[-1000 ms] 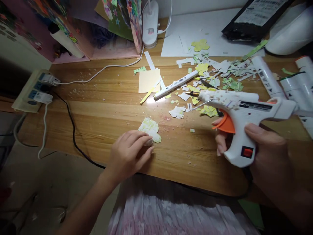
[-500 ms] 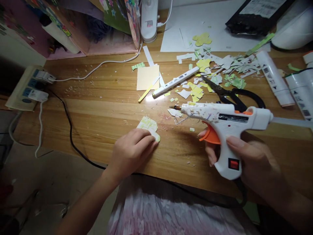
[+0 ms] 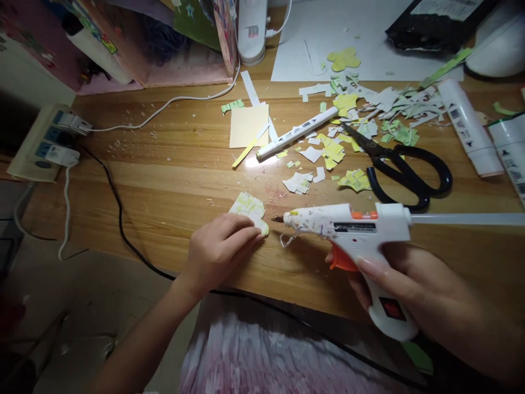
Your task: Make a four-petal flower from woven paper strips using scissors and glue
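My left hand (image 3: 223,243) is at the table's near side, its fingers pressed together on a pale yellow-and-white paper cutout (image 3: 250,209) with rounded lobes. Part of the cutout is hidden under the fingers. Wrapped round the handle of a white glue gun (image 3: 315,219), my right hand (image 3: 394,279) has a finger at the orange trigger (image 3: 343,259). The gun's dark nozzle points left, close to the cutout's right edge. A clear glue stick (image 3: 463,219) sticks out of its back end.
Black-handled scissors (image 3: 404,164) lie behind the gun, beside a marker (image 3: 297,134) and scattered paper scraps (image 3: 334,150). A square of cream paper (image 3: 248,127) rests farther back. A power strip (image 3: 41,142) with plugs stands at left; a black cord (image 3: 118,213) runs along the front edge.
My right hand has brought the glue gun left and down, so its nozzle is nearer the paper cutout. The scissors are now uncovered. My left hand stays on the cutout.
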Available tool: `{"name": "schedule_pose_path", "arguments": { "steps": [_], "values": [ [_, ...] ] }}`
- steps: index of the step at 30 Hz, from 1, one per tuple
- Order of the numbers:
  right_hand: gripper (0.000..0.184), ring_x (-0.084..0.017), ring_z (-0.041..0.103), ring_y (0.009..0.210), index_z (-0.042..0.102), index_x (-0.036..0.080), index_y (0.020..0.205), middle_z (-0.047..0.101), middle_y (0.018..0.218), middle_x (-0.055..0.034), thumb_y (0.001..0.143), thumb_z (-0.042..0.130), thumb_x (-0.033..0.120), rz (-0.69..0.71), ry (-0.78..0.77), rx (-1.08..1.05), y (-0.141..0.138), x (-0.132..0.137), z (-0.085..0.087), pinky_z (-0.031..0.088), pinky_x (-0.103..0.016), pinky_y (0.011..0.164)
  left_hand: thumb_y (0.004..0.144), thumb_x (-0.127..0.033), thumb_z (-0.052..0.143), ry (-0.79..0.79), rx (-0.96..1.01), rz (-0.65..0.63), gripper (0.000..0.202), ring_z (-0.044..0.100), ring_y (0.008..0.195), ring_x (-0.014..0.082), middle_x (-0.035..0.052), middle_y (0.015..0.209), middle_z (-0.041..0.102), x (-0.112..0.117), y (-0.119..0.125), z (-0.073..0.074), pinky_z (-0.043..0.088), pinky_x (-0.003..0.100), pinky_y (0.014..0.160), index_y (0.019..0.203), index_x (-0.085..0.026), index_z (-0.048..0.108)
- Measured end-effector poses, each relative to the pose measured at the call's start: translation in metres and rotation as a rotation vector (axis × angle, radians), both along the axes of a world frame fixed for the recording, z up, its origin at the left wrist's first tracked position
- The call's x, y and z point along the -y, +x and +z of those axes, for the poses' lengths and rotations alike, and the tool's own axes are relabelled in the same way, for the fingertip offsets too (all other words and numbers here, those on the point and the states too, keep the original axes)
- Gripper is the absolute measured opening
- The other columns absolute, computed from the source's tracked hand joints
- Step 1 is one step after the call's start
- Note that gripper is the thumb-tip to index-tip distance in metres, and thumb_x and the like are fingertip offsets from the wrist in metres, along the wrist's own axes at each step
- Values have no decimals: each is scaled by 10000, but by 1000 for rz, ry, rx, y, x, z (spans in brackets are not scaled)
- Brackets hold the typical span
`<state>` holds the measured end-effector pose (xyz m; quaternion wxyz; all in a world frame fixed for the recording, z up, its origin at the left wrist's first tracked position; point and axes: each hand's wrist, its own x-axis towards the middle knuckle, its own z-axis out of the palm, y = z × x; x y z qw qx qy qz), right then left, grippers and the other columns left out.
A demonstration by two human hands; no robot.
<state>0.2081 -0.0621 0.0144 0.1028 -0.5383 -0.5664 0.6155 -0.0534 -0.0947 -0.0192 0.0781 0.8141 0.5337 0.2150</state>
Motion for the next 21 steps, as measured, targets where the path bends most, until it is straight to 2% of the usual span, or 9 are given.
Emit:
{"name": "schedule_pose_path", "arguments": {
  "steps": [7,11,13,17,21],
  "values": [
    [336,-185,558,505,588,270,674,608,578,16,859,450,515,72,67,44,9,8,-1,487,-253,453,808,-219,633,-43,62,-3,85,605,808,154,38,879,683,-3,-1,-2,469,264,698,883,-216,672],
    [274,-246,631,731,637,308,886,691,789,-2,860,443,500,119,159,30,3,6,3,539,-299,704,817,-231,622,-83,75,-10,79,592,810,154,39,883,677,-5,-2,0,461,271,699,879,-221,671],
    [293,-262,634,767,643,302,920,698,826,-13,853,446,509,140,184,42,-2,3,6,531,-314,754,820,-228,620,-93,78,-14,78,587,810,151,39,885,674,-6,-3,0,458,269,695,879,-218,669],
    [292,-239,634,718,653,297,908,706,847,-6,862,442,495,147,228,24,-6,2,6,530,-297,742,818,-222,623,-97,76,-21,76,581,811,146,39,887,669,-7,-3,0,457,267,697,878,-210,668],
    [260,-202,625,633,642,318,845,695,759,33,868,441,480,156,265,24,-3,5,-1,535,-263,679,817,-231,627,-84,81,-23,76,579,791,141,36,869,667,-8,-3,0,458,261,683,870,-207,674]
  ]
}}
